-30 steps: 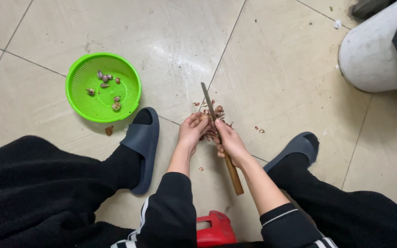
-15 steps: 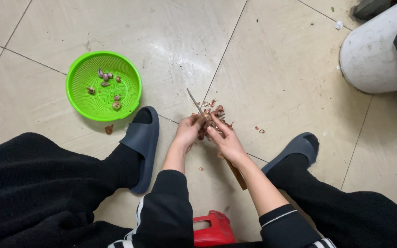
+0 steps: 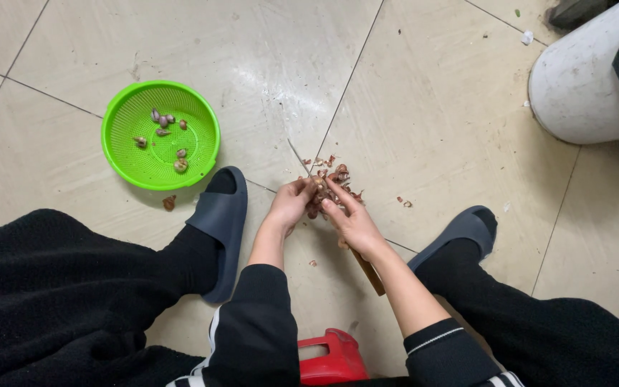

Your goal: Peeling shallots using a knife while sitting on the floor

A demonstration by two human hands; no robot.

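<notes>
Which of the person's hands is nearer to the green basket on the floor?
The left. The left hand is over the pile of peels, to the right of the green basket. The right hand, gripping the knife, sits farther right.

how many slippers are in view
2. One dark grey foam slipper sits just right of the round green plastic basket; the other dark grey foam slipper lies right of the hands, partly hidden by a trouser leg.
</notes>
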